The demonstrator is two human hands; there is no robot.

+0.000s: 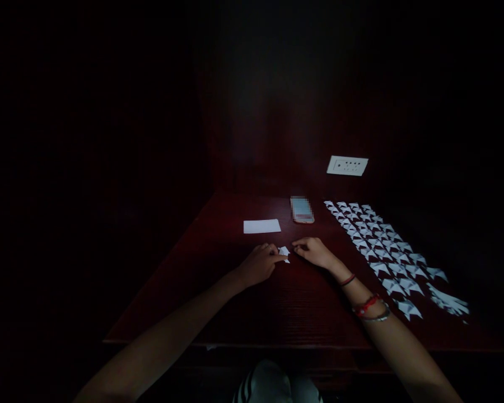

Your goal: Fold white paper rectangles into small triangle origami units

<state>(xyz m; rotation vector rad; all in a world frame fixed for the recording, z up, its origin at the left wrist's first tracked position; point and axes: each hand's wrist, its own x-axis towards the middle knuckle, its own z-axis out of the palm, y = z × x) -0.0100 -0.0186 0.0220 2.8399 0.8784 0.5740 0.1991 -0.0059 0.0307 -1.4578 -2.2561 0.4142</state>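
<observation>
A small folded piece of white paper (285, 252) lies on the dark red table. My left hand (258, 264) is on it, with one finger stretched across the paper and the other fingers curled. Just right of the paper, my right hand (315, 252) rests near the table, fingers loosely bent and a little apart, with nothing visible in them. Beyond the hands lies a flat white paper rectangle (262, 226). Rows of several folded white paper shapes (378, 243), pointed like little stars or birds, cover the table's right side.
A phone (302, 209) with a blurred screen lies at the back of the table (218, 246). A white socket panel (347, 165) is on the wall behind. White paper strips (447, 300) are bunched at the right. The table's front edge runs close to my lap; the surroundings are very dark.
</observation>
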